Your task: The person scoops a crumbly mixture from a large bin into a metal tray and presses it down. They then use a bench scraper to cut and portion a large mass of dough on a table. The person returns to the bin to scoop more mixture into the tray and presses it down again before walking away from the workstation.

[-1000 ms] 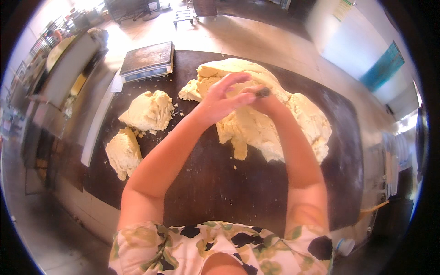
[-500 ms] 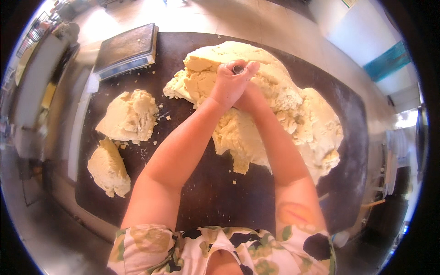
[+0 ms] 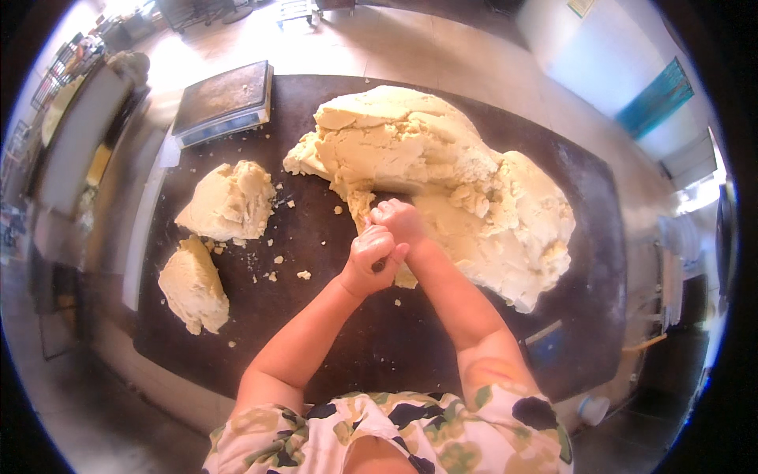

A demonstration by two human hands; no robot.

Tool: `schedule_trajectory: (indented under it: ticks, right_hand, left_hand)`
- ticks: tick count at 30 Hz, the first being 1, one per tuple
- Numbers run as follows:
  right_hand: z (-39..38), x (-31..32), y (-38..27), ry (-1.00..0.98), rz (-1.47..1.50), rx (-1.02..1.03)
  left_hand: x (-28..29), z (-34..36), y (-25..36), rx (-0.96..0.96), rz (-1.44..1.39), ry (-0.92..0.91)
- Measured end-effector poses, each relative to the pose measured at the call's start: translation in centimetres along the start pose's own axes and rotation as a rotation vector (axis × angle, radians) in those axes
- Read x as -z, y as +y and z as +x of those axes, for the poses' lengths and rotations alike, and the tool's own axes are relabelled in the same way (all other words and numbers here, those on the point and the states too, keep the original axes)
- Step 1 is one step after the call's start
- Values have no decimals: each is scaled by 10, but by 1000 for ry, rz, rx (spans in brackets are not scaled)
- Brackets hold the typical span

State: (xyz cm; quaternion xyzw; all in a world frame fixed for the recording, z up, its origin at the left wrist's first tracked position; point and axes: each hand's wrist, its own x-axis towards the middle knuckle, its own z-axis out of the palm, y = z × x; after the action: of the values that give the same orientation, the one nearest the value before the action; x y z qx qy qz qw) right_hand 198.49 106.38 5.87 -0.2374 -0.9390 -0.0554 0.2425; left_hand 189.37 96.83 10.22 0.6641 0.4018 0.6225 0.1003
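Gripping at the near left edge of the large dough (image 3: 454, 178), the left hand (image 3: 373, 257) is curled around a dark handle (image 3: 379, 265), whose round end shows in the fist. The right hand (image 3: 401, 222) is clenched just ahead of it, touching it; whether it also holds the handle cannot be told. Half a second earlier both hands were over the top of the large dough; they now lie nearer the body, and a dark gap shows in the dough beyond them. Left of the large dough sit a rear lump (image 3: 227, 201) and a front lump (image 3: 193, 286), with crumbs (image 3: 304, 275) strewn between; beyond the rear lump, a scale (image 3: 223, 103). The table (image 3: 363, 347) lies bare on the near side of the large dough and along its right, while its far edge runs close behind.
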Motion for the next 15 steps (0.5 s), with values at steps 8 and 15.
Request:
schedule_trajectory:
  ticks: [8, 15]
  right_hand:
    - [44, 138, 34, -266, 311, -330]
    - [13, 78, 93, -260, 209, -631]
  left_hand:
    - [-8, 142, 85, 4, -139, -63]
    - [-88, 125, -23, 515, -414, -23]
